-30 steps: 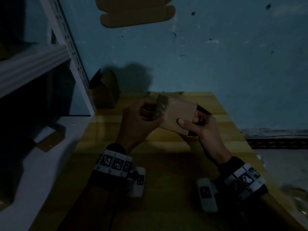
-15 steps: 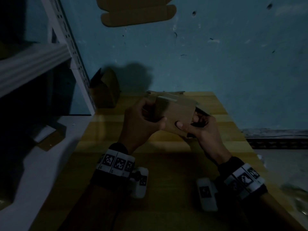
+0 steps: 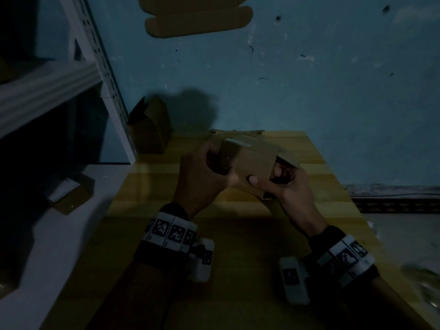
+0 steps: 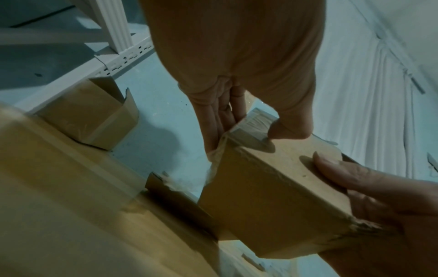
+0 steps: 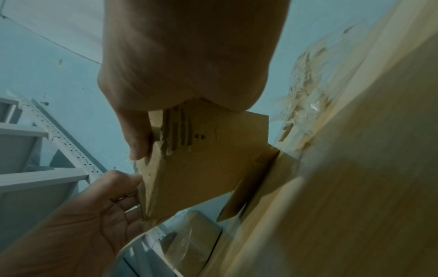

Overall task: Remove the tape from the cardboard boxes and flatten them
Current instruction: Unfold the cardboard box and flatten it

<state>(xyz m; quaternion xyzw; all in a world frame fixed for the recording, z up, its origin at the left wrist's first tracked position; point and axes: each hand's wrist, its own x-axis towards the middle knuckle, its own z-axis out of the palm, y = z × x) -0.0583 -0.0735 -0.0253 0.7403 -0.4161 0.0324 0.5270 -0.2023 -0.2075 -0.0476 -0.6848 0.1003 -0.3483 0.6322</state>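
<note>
While my left hand pinches the clear tape at one end of the small brown cardboard box, held above the yellow wooden bench near its far edge, and my right hand clamps the other end, I fear a hard pull tears the cardboard.

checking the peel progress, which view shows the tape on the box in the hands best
The left wrist view: the tape is close and lit on the box, pinched by the left hand, its loose edge crinkled. The head view shows only a dim shiny strip. The right wrist view shows the box's torn cardboard; any tape there is unclear.
</note>
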